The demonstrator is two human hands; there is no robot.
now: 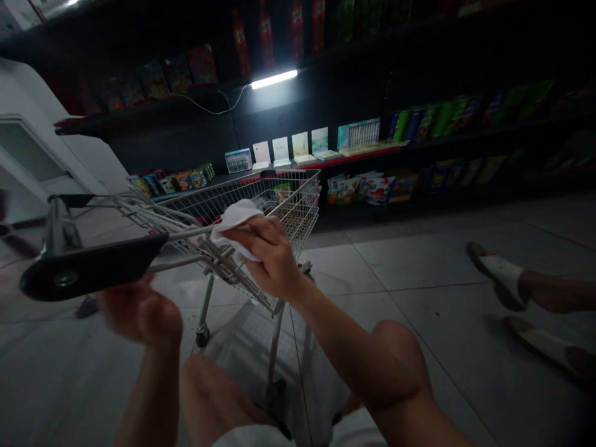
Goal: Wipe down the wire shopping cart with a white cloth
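A metal wire shopping cart (298, 214) stands in front of me, its black plastic handle end (100, 264) at the left. My right hand (274, 254) is closed around a white cloth (237, 220), pressing it against the cart's upper metal rail close to the basket. Just under the black handle end is my left hand (142, 310), blurred by motion. Its fingers are partly hidden behind the handle, so I cannot tell whether they grip it. A few packaged goods show through the basket's wires.
Dark store shelves with books (300, 146), snack bags (367, 189) and red bottles (265, 34) run behind the cart. A lit tube lamp (274, 79) hangs under a shelf. Another person's feet in light shoes (505, 273) rest on the tiled floor at right. My bare knees are below.
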